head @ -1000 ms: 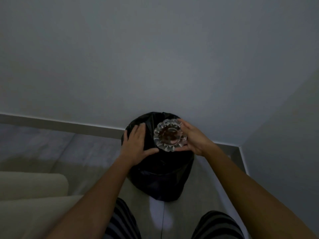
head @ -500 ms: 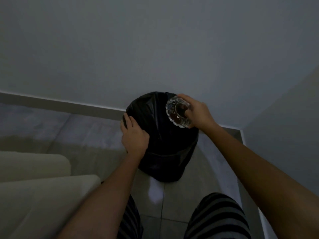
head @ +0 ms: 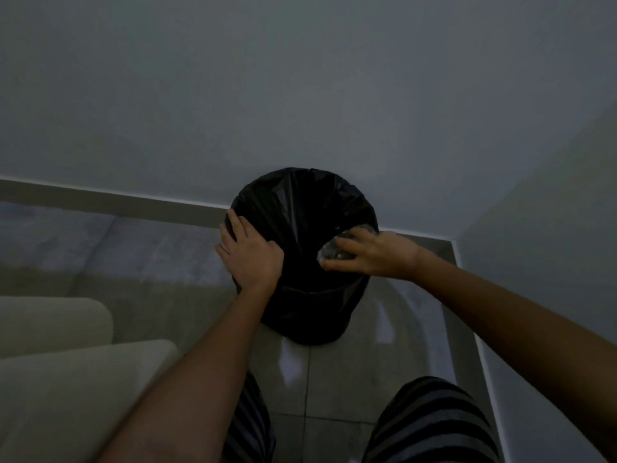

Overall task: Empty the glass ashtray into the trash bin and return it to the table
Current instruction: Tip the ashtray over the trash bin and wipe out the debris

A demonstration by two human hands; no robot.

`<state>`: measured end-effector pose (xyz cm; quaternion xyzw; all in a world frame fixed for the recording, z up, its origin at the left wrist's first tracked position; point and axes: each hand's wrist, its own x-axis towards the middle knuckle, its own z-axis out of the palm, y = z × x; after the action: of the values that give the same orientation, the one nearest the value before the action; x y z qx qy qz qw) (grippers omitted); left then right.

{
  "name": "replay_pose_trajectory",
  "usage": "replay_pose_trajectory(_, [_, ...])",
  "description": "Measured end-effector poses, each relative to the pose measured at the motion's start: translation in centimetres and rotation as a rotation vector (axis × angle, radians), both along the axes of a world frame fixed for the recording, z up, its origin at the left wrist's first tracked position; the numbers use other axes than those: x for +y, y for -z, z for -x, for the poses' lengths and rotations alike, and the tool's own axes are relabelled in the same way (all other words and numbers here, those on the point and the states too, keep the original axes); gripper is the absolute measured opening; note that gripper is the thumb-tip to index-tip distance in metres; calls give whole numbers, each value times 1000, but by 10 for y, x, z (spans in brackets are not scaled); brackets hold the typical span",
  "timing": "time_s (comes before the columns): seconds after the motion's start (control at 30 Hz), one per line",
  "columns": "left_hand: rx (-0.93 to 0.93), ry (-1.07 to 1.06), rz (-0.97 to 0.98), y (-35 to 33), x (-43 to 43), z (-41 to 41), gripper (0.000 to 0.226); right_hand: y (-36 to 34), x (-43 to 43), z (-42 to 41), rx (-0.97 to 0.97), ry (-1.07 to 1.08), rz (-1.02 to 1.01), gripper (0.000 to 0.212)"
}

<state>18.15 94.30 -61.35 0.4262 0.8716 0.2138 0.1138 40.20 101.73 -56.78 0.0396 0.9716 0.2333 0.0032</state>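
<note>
While over bin, ashtray in right hand

bin black, with a faint sheen. ashtray clear glass, maybe darker at its middle; the light is too dim to say. trousers striped black and grey. sofa cream. wall pale grey. floor light grey tiles.

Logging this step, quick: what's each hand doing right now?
Left hand: holds the rim of the trash bin.
Right hand: grips the glass ashtray over the bin.
</note>
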Motion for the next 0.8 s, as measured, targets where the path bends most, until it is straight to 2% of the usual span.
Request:
replay_pose_trajectory(0.1, [3, -3, 4, 0, -1, 0, 69, -8, 6, 2, 52, 70, -1, 52])
replay_pose_trajectory(0.3, [-14, -11, 0, -1, 2, -2, 70, 1, 3, -17, 6, -106, -44, 41])
replay_pose_trajectory(0.47, [-20, -41, 3, 1, 3, 0, 70, 5, 0, -19, 190, -25, -47, 26])
replay_pose_trajectory(0.6, [-20, -25, -9, 1, 4, -1, 69, 5, -4, -23, 227, -31, -104, 28])
replay_pose_trajectory(0.73, [24, 6, 55, 3, 3, 1, 73, -5, 6, -21, 298, 57, -134, 28])
replay_pose_trajectory(0.8, [52, 39, 91, 2, 3, 1, 74, -3, 3, -28, 297, 14, -141, 24])
